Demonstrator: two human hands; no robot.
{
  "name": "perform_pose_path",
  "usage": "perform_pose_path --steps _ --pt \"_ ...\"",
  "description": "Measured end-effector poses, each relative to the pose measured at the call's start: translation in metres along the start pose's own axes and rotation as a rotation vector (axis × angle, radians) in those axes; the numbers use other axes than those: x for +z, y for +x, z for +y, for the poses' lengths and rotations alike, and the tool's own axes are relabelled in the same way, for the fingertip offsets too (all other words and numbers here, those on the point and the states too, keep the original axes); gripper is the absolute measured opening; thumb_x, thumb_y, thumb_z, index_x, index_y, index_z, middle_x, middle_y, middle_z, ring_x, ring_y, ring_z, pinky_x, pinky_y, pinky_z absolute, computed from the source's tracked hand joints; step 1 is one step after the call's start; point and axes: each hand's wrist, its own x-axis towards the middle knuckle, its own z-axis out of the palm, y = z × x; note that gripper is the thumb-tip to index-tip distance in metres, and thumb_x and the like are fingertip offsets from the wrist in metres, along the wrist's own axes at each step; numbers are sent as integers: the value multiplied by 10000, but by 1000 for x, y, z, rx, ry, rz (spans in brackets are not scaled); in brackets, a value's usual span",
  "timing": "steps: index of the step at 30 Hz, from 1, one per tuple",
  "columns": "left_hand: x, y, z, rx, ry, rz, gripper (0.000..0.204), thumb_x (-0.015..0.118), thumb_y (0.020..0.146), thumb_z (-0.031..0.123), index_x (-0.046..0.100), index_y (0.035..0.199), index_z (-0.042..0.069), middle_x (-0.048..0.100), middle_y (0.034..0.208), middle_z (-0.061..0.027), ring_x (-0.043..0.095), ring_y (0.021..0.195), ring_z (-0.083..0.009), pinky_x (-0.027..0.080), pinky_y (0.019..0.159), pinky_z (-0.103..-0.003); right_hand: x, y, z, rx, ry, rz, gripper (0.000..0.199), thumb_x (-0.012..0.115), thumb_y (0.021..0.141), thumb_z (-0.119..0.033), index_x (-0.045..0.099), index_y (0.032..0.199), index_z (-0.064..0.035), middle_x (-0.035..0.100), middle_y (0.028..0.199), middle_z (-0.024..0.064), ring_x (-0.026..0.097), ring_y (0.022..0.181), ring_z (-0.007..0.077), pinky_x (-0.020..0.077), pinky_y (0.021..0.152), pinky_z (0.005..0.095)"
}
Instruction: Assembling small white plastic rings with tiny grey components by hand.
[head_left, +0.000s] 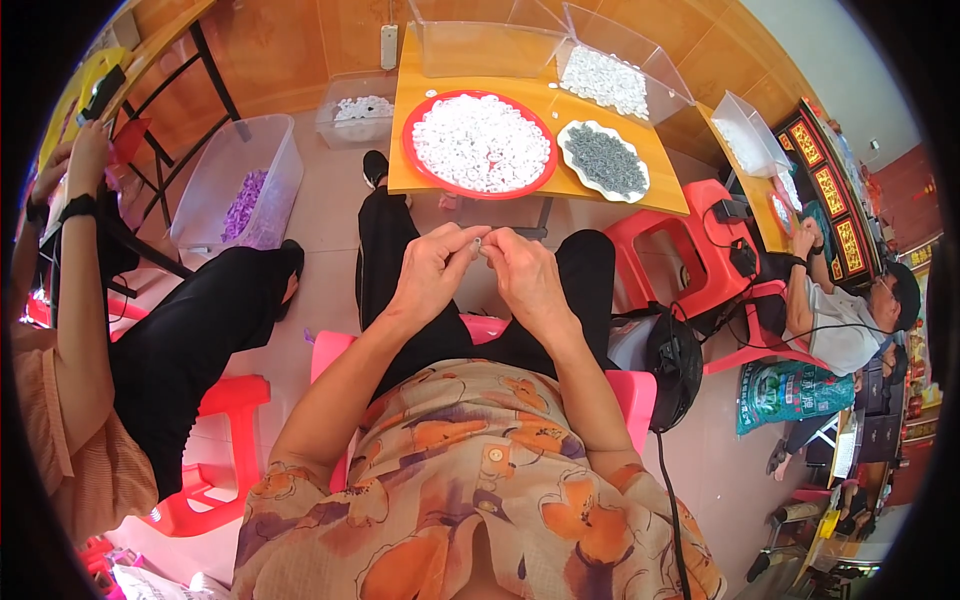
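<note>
Left hand point(432, 272) and right hand point(520, 275) meeting fingertip to fingertip, pinching one tiny pale piece point(478, 245) between them. Held above the lap, near the table point(560, 180) bearing a red tray point(480, 143) of white pieces.

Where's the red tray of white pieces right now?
Head view, top centre: the red tray sits on the yellow table, left of the white dish of grey pieces, beyond both hands.

Yellow table point(600, 180) — red tray point(420, 165), grey-filled dish point(603, 160); clear bins point(480, 50).
</note>
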Motion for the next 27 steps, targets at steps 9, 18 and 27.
perform_pose_path --steps 9,18,27 --pt "-1 -5 9 101 37 -3 324 634 999 -23 755 1295 26 618 815 -51 597 695 -108 497 649 -275 -11 -4 -11 -69 -42 9 67 648 1015 -76 612 992 -23 692 810 194 702 782 430 536 675 525" --pt "2 -5 -3 -64 -283 -57 315 635 1038 31 745 1333 25 657 927 -3 584 780 -63 492 698 -237 -13 -10 -10 70 205 20 102 627 1055 -91 659 1077 3 709 792 132 711 673 256 547 639 361" --pt "3 -6 -8 -91 -367 -73 461 625 1052 42 603 1512 50 657 935 16 560 805 -45 477 735 -216 -12 -8 -15 301 419 74 113 672 1023 -75 743 1074 -4 735 796 35 608 625 75 493 585 260"
